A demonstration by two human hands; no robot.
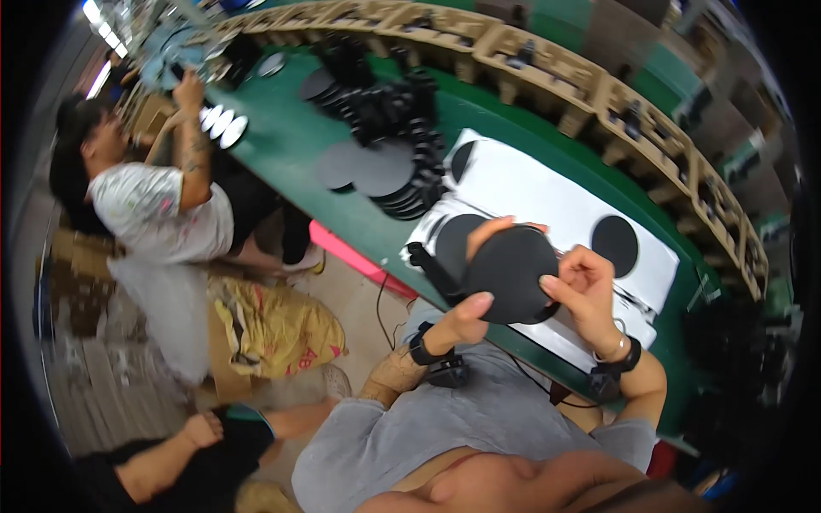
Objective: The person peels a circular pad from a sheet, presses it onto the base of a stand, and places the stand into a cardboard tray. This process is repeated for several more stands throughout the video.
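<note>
I hold a round black disc up in front of me with both hands. My left hand grips its lower left edge, thumb on the face, and fingertips show over the top edge. My right hand pinches its right edge. Under the disc lies a white sheet on the green table, with black discs on it: one to the right, one at the far left, one partly hidden behind my hands.
Stacks of black discs and dark parts crowd the table farther away. Cardboard compartments line the far edge. A person in a white shirt works at the left. Another person's arm and a yellow sack are on the floor side.
</note>
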